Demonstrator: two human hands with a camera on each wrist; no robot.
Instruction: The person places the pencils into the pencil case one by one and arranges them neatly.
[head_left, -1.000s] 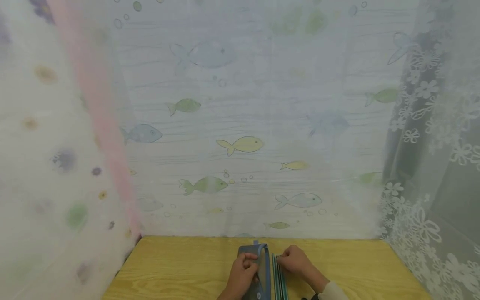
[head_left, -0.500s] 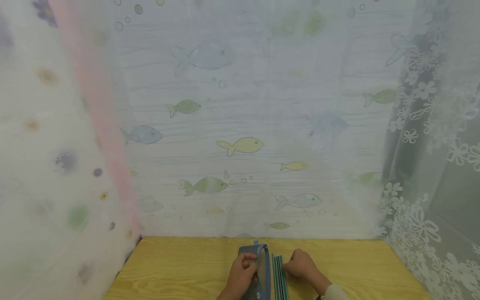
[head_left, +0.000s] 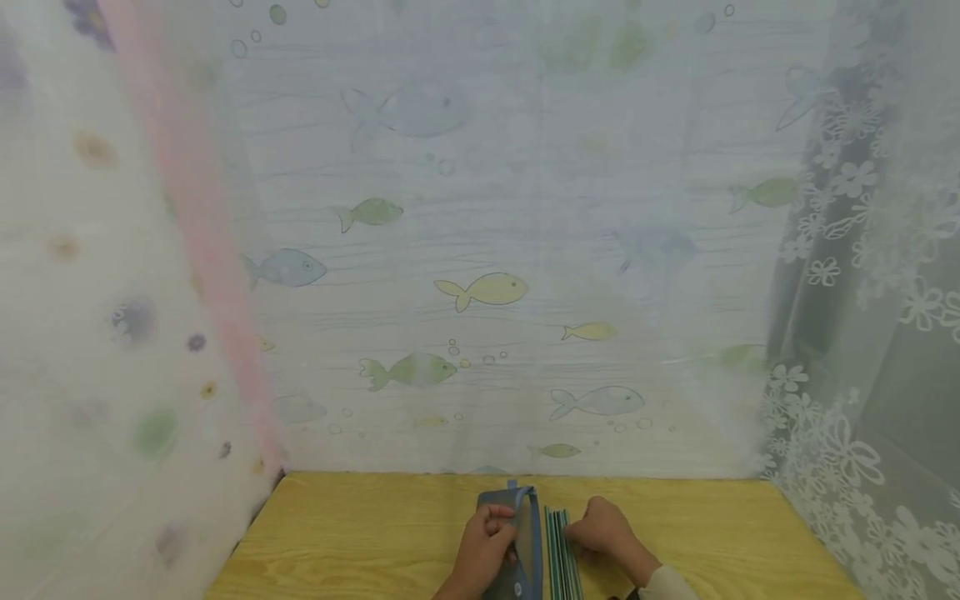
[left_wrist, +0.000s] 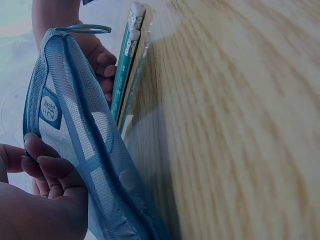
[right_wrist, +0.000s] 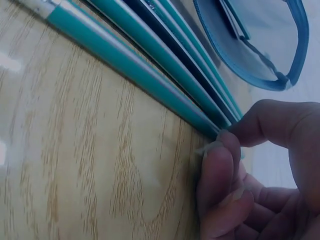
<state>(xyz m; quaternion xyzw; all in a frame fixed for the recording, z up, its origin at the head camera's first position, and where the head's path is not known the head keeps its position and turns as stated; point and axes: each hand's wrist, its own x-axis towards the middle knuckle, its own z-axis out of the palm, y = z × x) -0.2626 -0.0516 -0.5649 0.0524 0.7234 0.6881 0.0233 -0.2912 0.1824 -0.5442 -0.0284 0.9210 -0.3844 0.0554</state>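
Note:
My left hand [head_left: 480, 546] pinches the edge of a blue mesh pencil case [left_wrist: 100, 155], whose zip opening gapes on its right side. Thumb and fingertips hold the case beside its round-lettered label [left_wrist: 49, 108]. Right of the case lies a row of green pencils [head_left: 559, 546], side by side on the table. My right hand [right_wrist: 275, 160] is at their far ends, thumb and forefinger pinching the outermost pencil [right_wrist: 125, 62] near its tip. That tip is hidden by the fingers. White erasers [left_wrist: 135, 22] show on the pencils' other ends.
The wood-grain table [head_left: 360, 533] runs back to a white curtain [head_left: 487, 208] printed with fish. A flower-print curtain [head_left: 150, 367] hangs on the left and a lace one [head_left: 847, 450] on the right. Inside the case's opening, a dark-edged flat thing [right_wrist: 234, 20] shows.
My right hand has shifted slightly right, from above the pencils' far ends to their right side. The row of pencils has spread a little. My left hand stays on the case.

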